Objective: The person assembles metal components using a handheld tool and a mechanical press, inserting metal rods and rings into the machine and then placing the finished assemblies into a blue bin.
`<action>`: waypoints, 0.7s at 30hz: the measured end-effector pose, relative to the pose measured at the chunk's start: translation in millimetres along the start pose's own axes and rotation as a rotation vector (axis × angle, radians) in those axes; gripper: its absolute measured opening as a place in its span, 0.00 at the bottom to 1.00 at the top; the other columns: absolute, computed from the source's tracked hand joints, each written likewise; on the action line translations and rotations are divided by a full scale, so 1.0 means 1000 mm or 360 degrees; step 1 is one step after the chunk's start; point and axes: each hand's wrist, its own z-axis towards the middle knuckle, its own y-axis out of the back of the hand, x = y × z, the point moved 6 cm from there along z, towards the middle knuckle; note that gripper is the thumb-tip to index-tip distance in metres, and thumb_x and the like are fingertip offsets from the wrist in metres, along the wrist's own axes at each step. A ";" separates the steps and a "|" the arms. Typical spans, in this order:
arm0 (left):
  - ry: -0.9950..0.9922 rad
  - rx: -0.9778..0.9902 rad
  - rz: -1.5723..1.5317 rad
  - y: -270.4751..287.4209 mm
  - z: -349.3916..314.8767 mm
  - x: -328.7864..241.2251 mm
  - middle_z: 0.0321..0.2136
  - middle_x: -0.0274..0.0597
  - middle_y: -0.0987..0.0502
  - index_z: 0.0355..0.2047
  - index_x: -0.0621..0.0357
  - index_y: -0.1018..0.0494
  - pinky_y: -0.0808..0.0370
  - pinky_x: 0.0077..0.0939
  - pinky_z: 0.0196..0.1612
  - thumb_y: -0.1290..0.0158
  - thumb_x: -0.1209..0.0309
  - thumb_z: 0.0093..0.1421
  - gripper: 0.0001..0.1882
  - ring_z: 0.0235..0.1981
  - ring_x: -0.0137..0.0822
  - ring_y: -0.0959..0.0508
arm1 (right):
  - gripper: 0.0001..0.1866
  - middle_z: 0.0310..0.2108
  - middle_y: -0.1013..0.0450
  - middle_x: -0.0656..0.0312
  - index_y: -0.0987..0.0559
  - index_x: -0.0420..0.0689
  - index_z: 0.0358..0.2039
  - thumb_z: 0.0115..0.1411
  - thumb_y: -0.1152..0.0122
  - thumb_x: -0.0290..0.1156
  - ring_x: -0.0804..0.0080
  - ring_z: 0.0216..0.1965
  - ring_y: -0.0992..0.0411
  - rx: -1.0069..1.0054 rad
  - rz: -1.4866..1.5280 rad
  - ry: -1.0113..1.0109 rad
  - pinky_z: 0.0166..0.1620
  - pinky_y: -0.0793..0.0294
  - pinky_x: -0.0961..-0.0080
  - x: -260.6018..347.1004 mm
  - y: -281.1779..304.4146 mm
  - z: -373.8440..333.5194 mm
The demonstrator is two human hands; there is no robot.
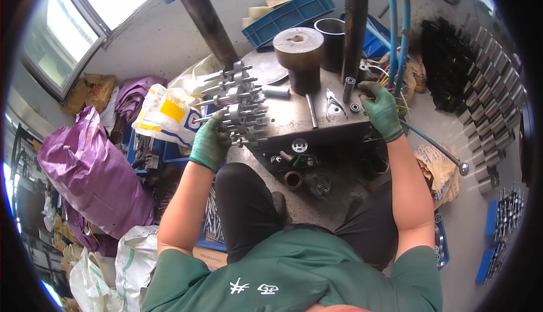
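Head view: at centre-left of the frame, the pile of metal shafts (243,108) is met by the gloved left hand (211,141); whether one is gripped cannot be told. Right of centre, the gloved right hand (381,109) is held curled beside a small bearing (355,107), its grip likewise unclear. Shafts are probably best lifted singly, so neighbours aren't dislodged across the steel table (288,121).

A bulky purple sack (93,170) slumps near white sacks (136,258).
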 end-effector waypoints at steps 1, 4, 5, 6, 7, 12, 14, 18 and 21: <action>-0.0059 0.0028 0.0079 -0.002 -0.004 -0.002 0.20 0.23 0.33 0.32 0.45 0.28 0.41 0.16 0.19 0.38 0.65 0.67 0.09 0.16 0.20 0.37 | 0.14 0.40 0.19 0.59 0.18 0.37 0.50 0.64 0.39 0.22 0.74 0.39 0.20 0.0051 0.0068 -0.0233 0.41 0.19 0.77 -0.019 -0.002 0.001; -0.0489 0.0145 0.0467 -0.027 -0.021 -0.017 0.23 0.27 0.28 0.36 0.52 0.27 0.36 0.15 0.22 0.38 0.71 0.65 0.07 0.19 0.20 0.31 | 0.16 0.39 0.19 0.58 0.20 0.35 0.52 0.63 0.40 0.24 0.75 0.34 0.20 0.0089 0.0204 -0.0628 0.31 0.19 0.78 -0.044 -0.007 0.004; -0.0837 0.0207 0.0818 -0.045 -0.028 -0.017 0.26 0.30 0.24 0.38 0.56 0.27 0.30 0.20 0.26 0.39 0.75 0.64 0.07 0.24 0.22 0.25 | 0.17 0.35 0.20 0.58 0.19 0.37 0.52 0.62 0.39 0.25 0.76 0.30 0.22 0.0095 0.0207 -0.0740 0.32 0.21 0.77 -0.055 -0.003 0.000; -0.1208 0.0178 0.1151 -0.057 -0.036 -0.016 0.29 0.34 0.20 0.40 0.60 0.27 0.23 0.24 0.30 0.39 0.79 0.62 0.09 0.29 0.25 0.19 | 0.19 0.30 0.20 0.57 0.18 0.38 0.52 0.60 0.39 0.27 0.77 0.26 0.24 0.0119 0.0228 -0.0862 0.32 0.23 0.76 -0.054 -0.008 -0.004; -0.1587 0.0222 0.1544 -0.080 -0.048 -0.015 0.29 0.37 0.20 0.40 0.59 0.27 0.22 0.27 0.31 0.39 0.80 0.60 0.10 0.29 0.28 0.19 | 0.19 0.35 0.18 0.52 0.17 0.38 0.51 0.59 0.38 0.28 0.69 0.33 0.19 0.0200 0.0208 -0.0913 0.39 0.20 0.73 -0.067 -0.006 -0.004; -0.2459 0.0620 0.2087 -0.146 -0.116 0.009 0.27 0.43 0.22 0.38 0.54 0.25 0.25 0.38 0.25 0.34 0.79 0.48 0.17 0.23 0.47 0.22 | 0.21 0.50 0.20 0.44 0.16 0.39 0.50 0.57 0.38 0.34 0.50 0.53 0.22 0.0492 -0.0470 -0.0762 0.60 0.25 0.64 -0.081 -0.021 -0.004; -0.2306 0.0835 0.1866 -0.169 -0.114 0.025 0.32 0.45 0.22 0.39 0.56 0.24 0.23 0.36 0.29 0.33 0.78 0.50 0.16 0.26 0.45 0.21 | 0.22 0.50 0.20 0.45 0.17 0.38 0.51 0.56 0.38 0.33 0.50 0.54 0.22 0.0452 -0.0490 -0.0743 0.60 0.25 0.63 -0.085 -0.024 -0.004; -0.1609 0.1089 0.1297 -0.194 -0.073 0.074 0.44 0.49 0.22 0.44 0.60 0.27 0.22 0.33 0.41 0.38 0.76 0.60 0.13 0.38 0.41 0.20 | 0.22 0.49 0.21 0.45 0.17 0.39 0.51 0.55 0.34 0.31 0.48 0.53 0.23 -0.0011 -0.0444 -0.0321 0.59 0.24 0.59 -0.089 -0.026 0.004; -0.0380 0.1146 0.0767 -0.150 -0.008 0.155 0.46 0.50 0.21 0.52 0.62 0.34 0.21 0.34 0.52 0.46 0.70 0.72 0.14 0.43 0.40 0.19 | 0.20 0.53 0.22 0.49 0.16 0.42 0.48 0.54 0.32 0.31 0.48 0.54 0.24 -0.0098 -0.0486 -0.0032 0.59 0.25 0.58 -0.063 -0.044 0.020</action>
